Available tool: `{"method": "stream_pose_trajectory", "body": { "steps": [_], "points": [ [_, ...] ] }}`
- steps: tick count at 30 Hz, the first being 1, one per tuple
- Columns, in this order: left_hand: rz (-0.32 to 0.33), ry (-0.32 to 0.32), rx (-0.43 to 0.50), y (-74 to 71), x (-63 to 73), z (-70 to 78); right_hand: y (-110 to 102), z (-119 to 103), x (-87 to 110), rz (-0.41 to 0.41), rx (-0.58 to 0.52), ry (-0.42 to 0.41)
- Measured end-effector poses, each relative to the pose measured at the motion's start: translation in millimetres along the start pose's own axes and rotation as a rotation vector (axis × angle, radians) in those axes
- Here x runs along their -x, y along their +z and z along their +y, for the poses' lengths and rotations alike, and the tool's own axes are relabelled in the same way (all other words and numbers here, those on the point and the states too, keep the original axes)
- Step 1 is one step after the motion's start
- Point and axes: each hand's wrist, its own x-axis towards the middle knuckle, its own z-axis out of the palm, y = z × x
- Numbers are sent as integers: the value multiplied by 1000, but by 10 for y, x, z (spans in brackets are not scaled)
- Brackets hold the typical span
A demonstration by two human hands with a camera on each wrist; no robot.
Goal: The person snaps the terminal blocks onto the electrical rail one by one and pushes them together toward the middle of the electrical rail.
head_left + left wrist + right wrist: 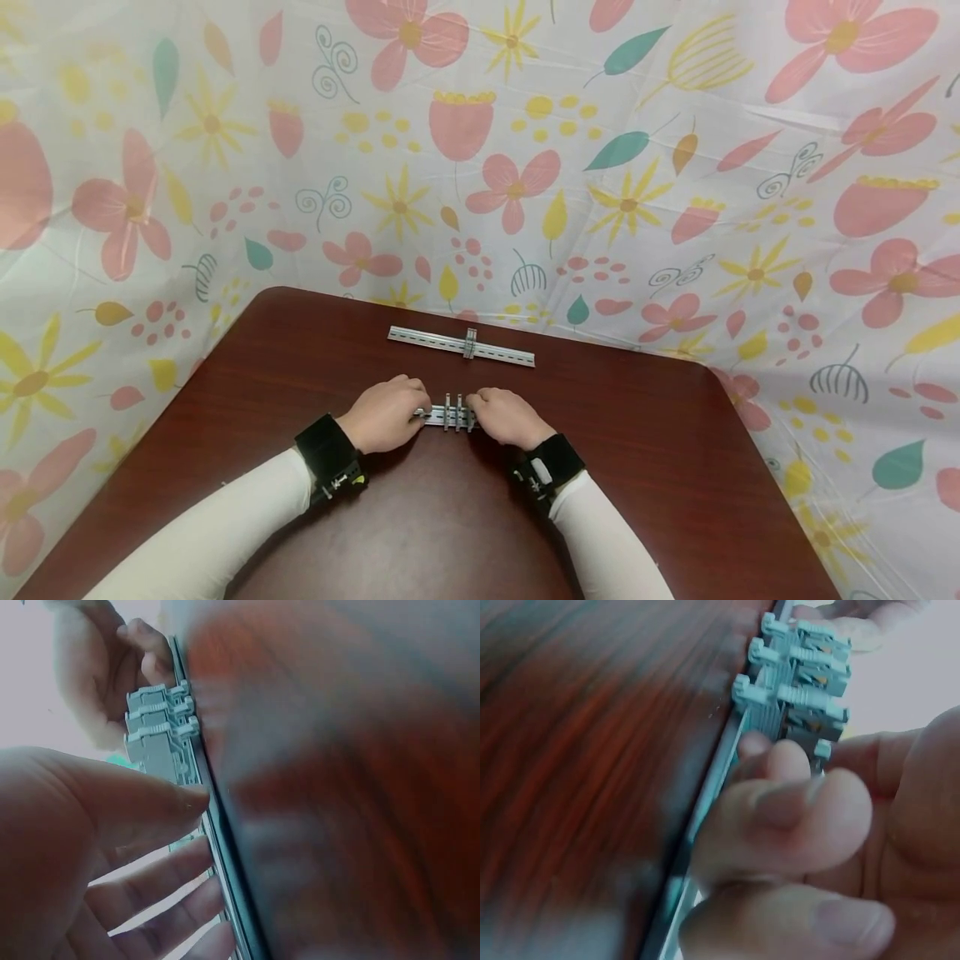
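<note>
A slotted metal DIN rail [435, 416] lies near the table's middle, with three narrow grey terminal blocks [453, 412] standing across it. My left hand [386, 414] grips the rail's left part; in the left wrist view the thumb [169, 796] lies along its edge close to the nearest block, the other fingers spread below. On the opposite side, my right hand [513, 417] has its fingers curled at the rightmost block [802, 705], pinching it low down over the rail. These fingers hide the rail's right end in the head view.
Farther back on the brown table [637, 433] lies a second, longer DIN rail [423, 337], carrying a clip-on block [470, 343] right of its middle. A flower-printed curtain [525, 167] hangs behind the table and along its sides.
</note>
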Motion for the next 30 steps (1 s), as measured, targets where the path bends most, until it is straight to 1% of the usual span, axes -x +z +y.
{"method": "stream_pose_trajectory", "body": {
  "steps": [3, 5, 9, 13, 18, 25, 30],
  "points": [
    [-9, 17, -1, 4, 4, 19, -8, -2, 10, -32, -45, -38],
    [-17, 29, 0, 4, 1, 23, -9, -10, 14, -48, -110, -20],
    [-40, 51, 7, 6, -3, 21, -3, -38, 33, -88, -197, -11],
    [-48, 60, 5, 16, -8, 17, 4, -69, 49, -112, -242, -19],
    [-49, 61, 10, 16, -5, 11, 26, -72, 32, -118, -215, -26],
    [-44, 71, 26, 5, -3, 1, 69, -51, 12, -98, -133, -101],
    [-34, 81, 32, 3, -5, 2, 69, -50, 11, -91, -115, -132]
  ]
}}
